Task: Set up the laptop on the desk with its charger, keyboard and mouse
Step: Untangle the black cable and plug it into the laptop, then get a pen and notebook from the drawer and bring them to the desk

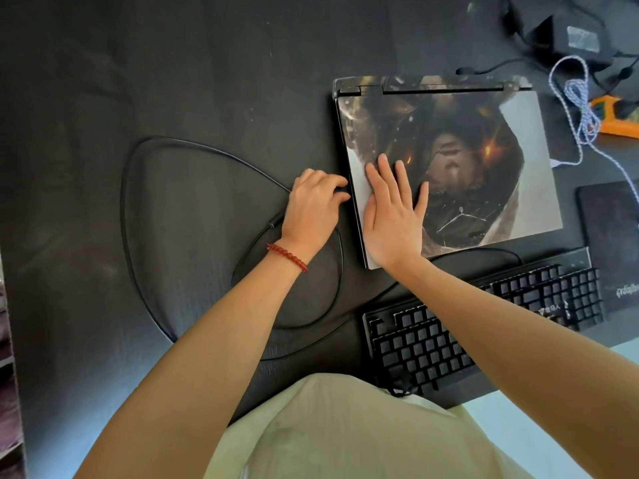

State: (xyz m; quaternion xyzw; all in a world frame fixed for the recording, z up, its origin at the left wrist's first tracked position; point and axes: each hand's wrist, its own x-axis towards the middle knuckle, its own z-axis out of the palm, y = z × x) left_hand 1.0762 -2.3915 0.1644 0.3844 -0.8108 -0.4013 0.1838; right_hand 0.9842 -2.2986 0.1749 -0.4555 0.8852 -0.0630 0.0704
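A closed laptop (484, 140) with a dark printed picture on its lid lies flat on the black desk (173, 81). My right hand (394, 209) rests flat and spread on the lid's left part. My left hand (314, 205) is curled at the laptop's left edge, fingers pinched on the plug end of a black cable (138, 160) that loops over the desk to the left. A black keyboard (518, 305) lies below the laptop, partly under my right forearm. The black charger brick (574, 36) sits at the top right.
A white braided cable (581, 108) coils right of the laptop, beside an orange object (619, 122). A dark mouse pad (612, 229) lies at the right edge. The desk's front edge runs bottom right, near my pale clothing (345, 426).
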